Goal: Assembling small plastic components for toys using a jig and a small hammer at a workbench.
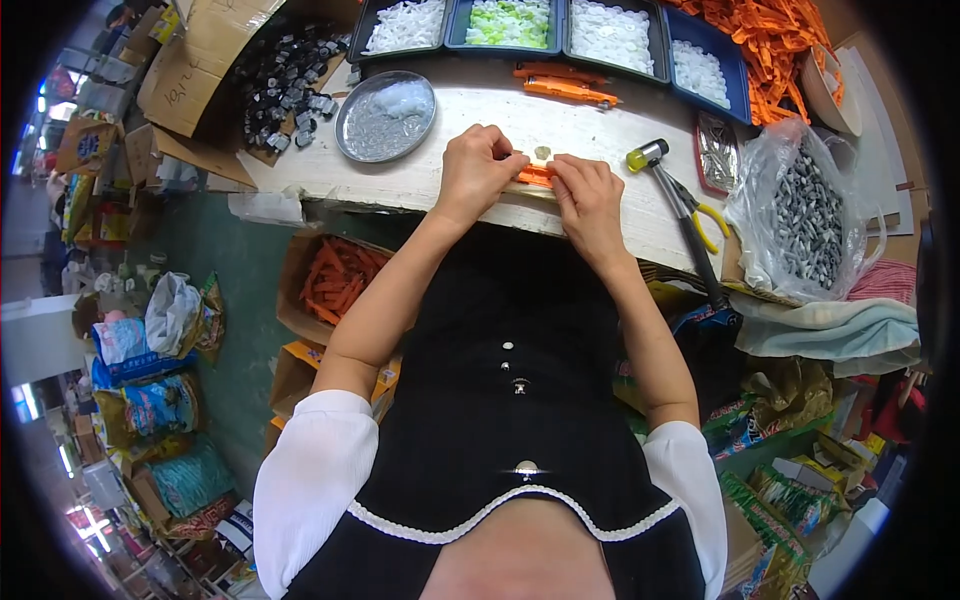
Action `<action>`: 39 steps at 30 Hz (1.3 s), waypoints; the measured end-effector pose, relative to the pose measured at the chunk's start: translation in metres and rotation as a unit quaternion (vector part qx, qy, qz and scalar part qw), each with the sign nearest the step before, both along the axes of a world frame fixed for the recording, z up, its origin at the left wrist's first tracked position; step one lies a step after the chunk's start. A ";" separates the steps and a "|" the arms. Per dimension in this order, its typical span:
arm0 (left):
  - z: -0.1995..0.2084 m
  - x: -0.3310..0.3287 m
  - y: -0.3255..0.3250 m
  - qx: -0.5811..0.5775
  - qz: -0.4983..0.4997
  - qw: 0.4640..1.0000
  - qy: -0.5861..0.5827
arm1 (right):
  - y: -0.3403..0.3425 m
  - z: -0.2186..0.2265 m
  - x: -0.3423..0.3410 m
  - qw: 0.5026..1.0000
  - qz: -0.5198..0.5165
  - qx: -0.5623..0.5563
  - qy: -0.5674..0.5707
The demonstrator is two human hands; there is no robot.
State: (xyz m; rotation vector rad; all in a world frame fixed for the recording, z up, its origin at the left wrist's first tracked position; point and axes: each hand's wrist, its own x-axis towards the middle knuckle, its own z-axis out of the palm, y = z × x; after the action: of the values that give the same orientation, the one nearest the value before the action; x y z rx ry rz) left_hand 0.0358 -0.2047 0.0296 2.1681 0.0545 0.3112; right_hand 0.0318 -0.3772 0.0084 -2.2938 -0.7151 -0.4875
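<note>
At the near edge of the white table, my left hand [478, 170] and my right hand [592, 205] meet over a small orange plastic part [535, 175]. The left fingers pinch its left end, and my right thumb and fingers close on its right end. A small pale round piece [543, 153] lies on the table just beyond it. Farther back rest finished-looking orange plastic pieces [568, 85]. Left of my hands stands a round metal dish [345, 135] holding clear small bits [402, 100].
Trays [449, 48] of small white and green parts line the back, beside piled orange parts [770, 45]. Right are a hammer [685, 215], yellow-handled pliers [712, 230] and a plastic bag [755, 205] of grey parts. A cardboard box [200, 75] with dark pieces stands left.
</note>
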 end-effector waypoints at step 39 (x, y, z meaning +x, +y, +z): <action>0.000 0.001 0.027 -0.168 -0.085 0.969 0.162 | -0.006 0.007 0.006 0.999 0.023 0.019 0.041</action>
State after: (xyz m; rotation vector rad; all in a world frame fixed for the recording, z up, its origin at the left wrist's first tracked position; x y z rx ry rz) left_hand 0.0373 -0.1779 0.0298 1.8498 0.0973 -0.1454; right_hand 0.0380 -0.3832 0.0158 -2.2441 -0.7104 -0.3809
